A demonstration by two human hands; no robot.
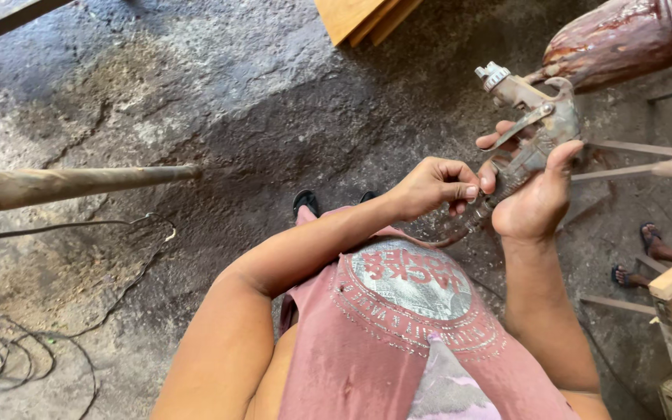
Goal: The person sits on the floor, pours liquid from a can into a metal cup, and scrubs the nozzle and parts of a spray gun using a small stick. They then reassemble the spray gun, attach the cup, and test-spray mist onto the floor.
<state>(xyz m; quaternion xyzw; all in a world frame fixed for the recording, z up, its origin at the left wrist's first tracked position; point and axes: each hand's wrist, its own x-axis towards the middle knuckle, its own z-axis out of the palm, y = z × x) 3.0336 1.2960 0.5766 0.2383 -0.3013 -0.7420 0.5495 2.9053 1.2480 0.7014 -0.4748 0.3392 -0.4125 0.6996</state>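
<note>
Metal spray gun (pixel 530 128), grimy and crusted with reddish-brown residue, sits upright in front of the person's chest, its capped nozzle pointing up and away and its long trigger lever running down the front. The right hand (pixel 534 198) wraps the grip from below, thumb lying up along the body, so it carries the tool's weight. The left hand (pixel 433 187) is closed narrow, fingertips pinched at the base of the handle just beside the right fingers, where a hose (pixel 445 232) seems to join (the joint itself is hidden behind the fingers, so I cannot tell what exactly is pinched). The gun looks rigid and fairly heavy for its size, a cast body that will not flex, and its rough, coated surface probably gives decent friction; the handle looks like the sound place to hold it, while the thin trigger and the nozzle cap seem the parts to keep fingers off. The hose is the only soft part and curls loosely below the left hand. Beyond the right hand stand a glossy reddish carved log (pixel 624 39) and thin metal rods (pixel 639 159); far out past the left hand a long pole (pixel 71 185) lies across and wire (pixel 9 358) is coiled on the rough concrete floor (pixel 235 101).
</note>
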